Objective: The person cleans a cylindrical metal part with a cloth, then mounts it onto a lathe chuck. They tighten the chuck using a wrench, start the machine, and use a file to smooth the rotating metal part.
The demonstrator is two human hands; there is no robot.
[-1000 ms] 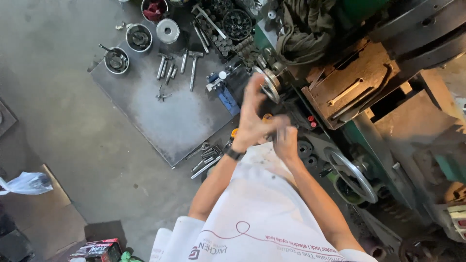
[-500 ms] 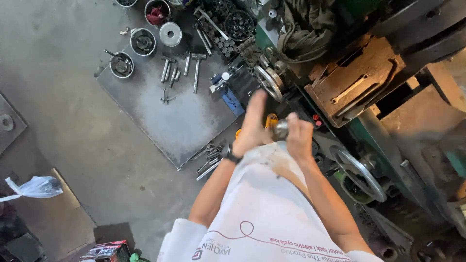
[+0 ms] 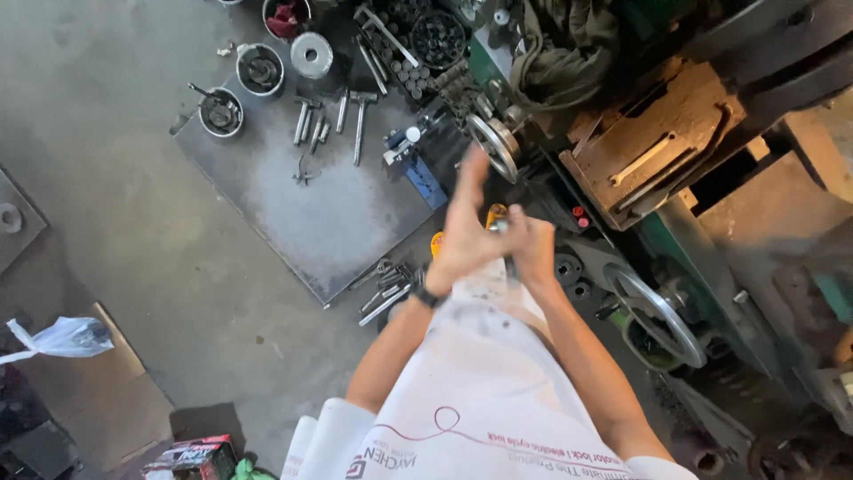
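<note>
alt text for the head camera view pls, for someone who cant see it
Seen from above, a person's left hand and right hand meet around a small metal part, left fingers outstretched. They stand beside a green lathe with handwheels; a steel plate on the concrete floor holds bolts, tools and metal bowls.

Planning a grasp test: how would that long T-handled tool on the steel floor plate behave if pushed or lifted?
The T-handled tool looks like solid metal, so probably stiff and heavy for its size. Its round shaft might roll, though the crossbar should stop it. The steel plate looks smooth, so a push would likely slide it.
</note>
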